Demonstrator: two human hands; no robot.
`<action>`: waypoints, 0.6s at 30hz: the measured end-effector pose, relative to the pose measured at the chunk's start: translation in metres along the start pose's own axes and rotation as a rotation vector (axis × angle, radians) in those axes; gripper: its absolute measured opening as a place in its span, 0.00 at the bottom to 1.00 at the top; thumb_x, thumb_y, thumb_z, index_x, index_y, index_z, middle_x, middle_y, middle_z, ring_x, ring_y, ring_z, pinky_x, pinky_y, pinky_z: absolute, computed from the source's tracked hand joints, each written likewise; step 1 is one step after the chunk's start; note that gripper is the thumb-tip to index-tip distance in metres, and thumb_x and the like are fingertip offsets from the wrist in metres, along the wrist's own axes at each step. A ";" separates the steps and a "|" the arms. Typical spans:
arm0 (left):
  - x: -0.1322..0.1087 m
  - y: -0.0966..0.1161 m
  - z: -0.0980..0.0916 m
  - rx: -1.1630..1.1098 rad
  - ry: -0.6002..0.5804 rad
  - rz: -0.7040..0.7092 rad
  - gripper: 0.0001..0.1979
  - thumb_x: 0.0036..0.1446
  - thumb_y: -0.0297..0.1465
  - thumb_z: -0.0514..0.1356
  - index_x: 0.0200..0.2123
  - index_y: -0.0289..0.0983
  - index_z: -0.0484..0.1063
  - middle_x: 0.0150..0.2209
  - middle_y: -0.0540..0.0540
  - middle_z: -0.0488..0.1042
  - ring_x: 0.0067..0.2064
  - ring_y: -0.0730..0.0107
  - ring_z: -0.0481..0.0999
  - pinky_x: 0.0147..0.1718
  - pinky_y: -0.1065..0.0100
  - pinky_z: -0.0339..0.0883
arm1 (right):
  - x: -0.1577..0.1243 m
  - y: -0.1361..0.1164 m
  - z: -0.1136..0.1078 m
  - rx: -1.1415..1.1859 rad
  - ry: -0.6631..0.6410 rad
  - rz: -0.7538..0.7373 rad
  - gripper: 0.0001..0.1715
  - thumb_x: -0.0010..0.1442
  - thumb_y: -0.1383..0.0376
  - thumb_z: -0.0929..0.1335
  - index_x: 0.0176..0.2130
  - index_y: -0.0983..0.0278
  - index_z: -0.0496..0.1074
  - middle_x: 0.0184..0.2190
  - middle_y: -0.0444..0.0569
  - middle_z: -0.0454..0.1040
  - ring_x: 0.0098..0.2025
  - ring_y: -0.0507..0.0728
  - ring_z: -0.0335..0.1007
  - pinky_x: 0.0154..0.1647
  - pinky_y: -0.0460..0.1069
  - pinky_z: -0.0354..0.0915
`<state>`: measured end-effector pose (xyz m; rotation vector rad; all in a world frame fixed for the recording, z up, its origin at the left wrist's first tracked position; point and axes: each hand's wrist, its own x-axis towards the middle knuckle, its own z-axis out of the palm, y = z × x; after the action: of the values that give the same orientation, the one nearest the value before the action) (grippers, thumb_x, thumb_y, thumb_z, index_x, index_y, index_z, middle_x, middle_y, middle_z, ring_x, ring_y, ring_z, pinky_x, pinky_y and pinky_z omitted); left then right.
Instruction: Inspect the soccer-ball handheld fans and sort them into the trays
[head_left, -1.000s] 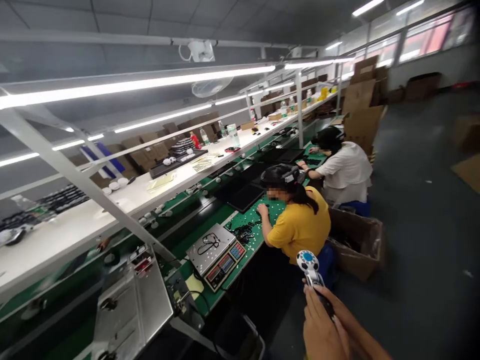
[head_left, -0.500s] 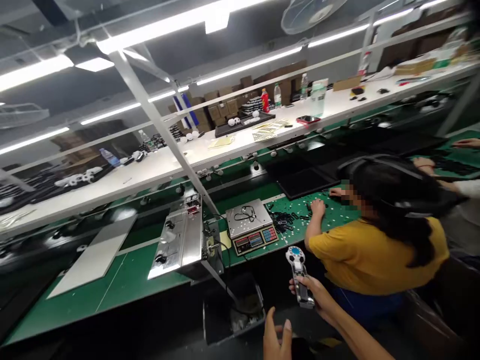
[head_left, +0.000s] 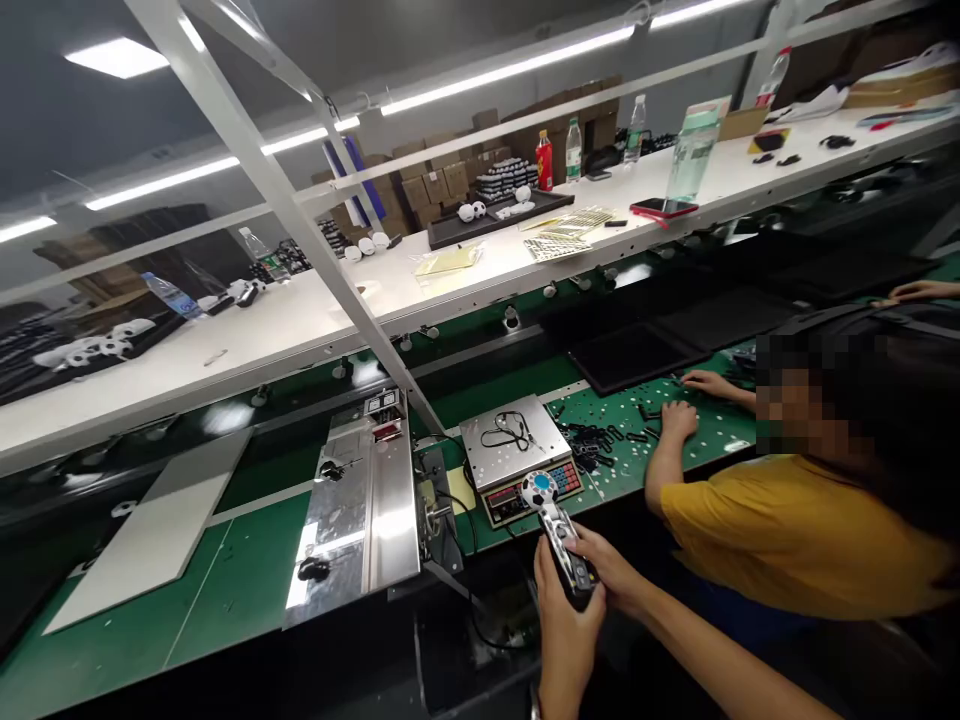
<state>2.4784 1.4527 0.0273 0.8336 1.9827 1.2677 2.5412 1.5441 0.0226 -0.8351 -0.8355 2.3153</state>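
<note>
Fingers (head_left: 589, 545) of the left hand (head_left: 564, 640) and right hand (head_left: 604, 562) close around a white-and-black handheld device (head_left: 561, 540) with a round, ball-patterned head. It is held just before a silver digital weighing scale (head_left: 514, 430); a co-worker in a yellow shirt (head_left: 787, 535) sits right.

A factory is shown by the green assembly-line bench (head_left: 225, 590) and weighing scale (head_left: 514, 430) just beyond the hands (head_left: 574, 610), with cartons (head_left: 427, 185) stacked farther off

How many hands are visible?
5: the person's left hand and right hand gripping a white device, a co-worker's two hands on the green workbench, one more hand far right. Others may be hidden.
</note>
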 end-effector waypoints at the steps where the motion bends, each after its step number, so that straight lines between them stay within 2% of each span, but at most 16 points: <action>1: 0.007 0.004 0.002 0.029 -0.001 0.031 0.39 0.44 0.28 0.60 0.61 0.30 0.53 0.64 0.33 0.55 0.63 0.58 0.60 0.61 0.63 0.55 | 0.005 -0.003 0.001 -0.003 0.005 0.003 0.24 0.47 0.59 0.74 0.43 0.67 0.73 0.34 0.49 0.78 0.35 0.54 0.74 0.37 0.45 0.67; 3: 0.021 0.010 0.007 0.073 0.008 0.072 0.39 0.47 0.27 0.59 0.62 0.28 0.51 0.65 0.31 0.51 0.66 0.57 0.53 0.63 0.61 0.50 | 0.016 -0.008 0.003 0.001 0.016 0.009 0.25 0.48 0.58 0.73 0.45 0.65 0.72 0.38 0.49 0.78 0.38 0.55 0.74 0.39 0.45 0.67; 5: 0.034 0.016 0.012 0.116 0.046 0.073 0.37 0.50 0.26 0.56 0.63 0.27 0.48 0.66 0.30 0.50 0.67 0.57 0.52 0.63 0.61 0.50 | 0.029 -0.014 0.005 0.012 0.020 0.019 0.26 0.48 0.57 0.72 0.47 0.63 0.72 0.42 0.49 0.77 0.42 0.55 0.73 0.43 0.46 0.67; 8: 0.055 0.025 0.018 0.181 0.107 0.068 0.35 0.54 0.26 0.54 0.64 0.26 0.46 0.66 0.30 0.50 0.67 0.57 0.52 0.64 0.61 0.50 | 0.055 -0.027 0.008 0.028 0.002 0.039 0.26 0.48 0.58 0.72 0.47 0.62 0.72 0.44 0.48 0.77 0.44 0.55 0.73 0.45 0.45 0.66; 13: 0.098 0.046 0.017 0.286 0.187 0.127 0.32 0.59 0.29 0.51 0.64 0.25 0.44 0.67 0.30 0.47 0.67 0.54 0.49 0.64 0.58 0.50 | 0.110 -0.054 0.020 0.083 -0.026 0.098 0.25 0.46 0.60 0.72 0.46 0.64 0.72 0.39 0.47 0.78 0.44 0.57 0.73 0.47 0.47 0.66; 16: 0.132 0.059 0.012 0.335 0.230 0.148 0.29 0.61 0.27 0.48 0.64 0.26 0.47 0.66 0.31 0.50 0.67 0.54 0.50 0.64 0.57 0.50 | 0.150 -0.073 0.031 0.096 0.001 0.179 0.16 0.51 0.59 0.71 0.38 0.68 0.73 0.32 0.48 0.78 0.40 0.56 0.73 0.44 0.48 0.67; 18: 0.159 0.063 0.009 0.354 0.247 0.147 0.27 0.61 0.27 0.48 0.62 0.26 0.51 0.65 0.30 0.54 0.66 0.52 0.53 0.63 0.55 0.53 | 0.175 -0.085 0.034 0.095 0.009 0.238 0.14 0.56 0.59 0.69 0.36 0.68 0.72 0.30 0.48 0.77 0.37 0.54 0.73 0.42 0.49 0.68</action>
<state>2.4013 1.6035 0.0555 1.0480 2.4288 1.1615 2.4236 1.7024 0.0392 -0.9468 -0.6454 2.5328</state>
